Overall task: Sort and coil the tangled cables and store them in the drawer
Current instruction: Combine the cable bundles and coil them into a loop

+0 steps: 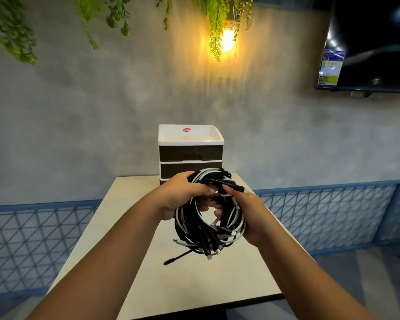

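Note:
A tangled bundle of black and white cables (208, 229) hangs in the air above the white table (148, 285). My left hand (180, 197) grips the bundle's upper left side. My right hand (249, 215) holds its right side, thumb pressing a black plug near the top. Several loose plug ends dangle below the bundle. Behind it, at the table's far edge, stands a small drawer unit (191, 155) with a white top tray and dark drawer fronts, all shut. The lowest drawer is mostly hidden by the cables.
A blue mesh railing (328, 215) runs behind the table on both sides, against a grey wall. A lit lamp (228, 40) and hanging plants are above. A dark screen (374, 47) is mounted at the upper right.

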